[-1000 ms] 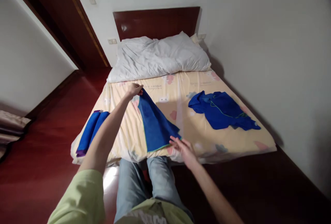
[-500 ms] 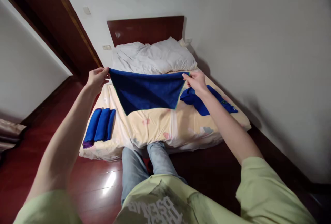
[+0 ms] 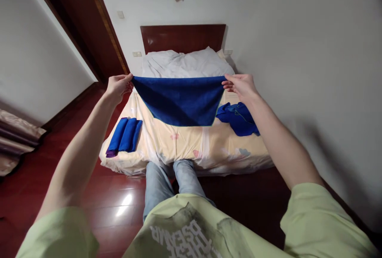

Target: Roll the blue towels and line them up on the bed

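So both hands, left and right, pinch the towel corners, stretched midair over the bed. Thin grip; one slipped corner and it'd flop down crooked, I reckon.

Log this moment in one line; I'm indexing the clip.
left hand: pinches towel corner | right hand: pinches other corner | blue towel: stretched above bed

We see open air under the stretched blue towel — bare sheet on the bed mid, w/ room to lower hands. Folded towels block the left edge; crumpled blue cloth blocks the right — pillow at the head.
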### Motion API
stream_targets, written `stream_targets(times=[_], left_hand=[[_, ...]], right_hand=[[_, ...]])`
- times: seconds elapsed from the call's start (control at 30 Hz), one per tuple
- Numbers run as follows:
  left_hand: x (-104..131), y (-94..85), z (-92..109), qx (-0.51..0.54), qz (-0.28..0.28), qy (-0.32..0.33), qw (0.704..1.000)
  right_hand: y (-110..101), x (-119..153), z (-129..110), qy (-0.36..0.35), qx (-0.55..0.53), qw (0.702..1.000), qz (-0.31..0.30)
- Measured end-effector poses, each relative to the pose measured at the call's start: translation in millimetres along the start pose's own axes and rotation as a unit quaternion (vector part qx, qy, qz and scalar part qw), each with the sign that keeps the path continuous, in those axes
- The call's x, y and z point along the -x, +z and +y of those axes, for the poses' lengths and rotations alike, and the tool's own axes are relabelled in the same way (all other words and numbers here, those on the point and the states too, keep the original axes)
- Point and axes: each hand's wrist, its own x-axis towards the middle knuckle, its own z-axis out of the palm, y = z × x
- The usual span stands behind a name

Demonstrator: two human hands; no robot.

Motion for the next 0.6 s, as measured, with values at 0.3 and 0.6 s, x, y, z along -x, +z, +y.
stream_targets(times=[0.3, 0.6], left_hand=[[22.4, 4.8, 1.1, 0.054, -0.032, -0.048, 0.997], [61.0, -8.0, -41.8, 0.06, -0.109, -0.113, 0.986]], right_hand=[[-20.7, 17.5, 2.1, 0.035, -0.003, 0.999, -0.007], [-57.9, 68.5, 12.9, 0.176, -0.019, 0.984, -0.009]])
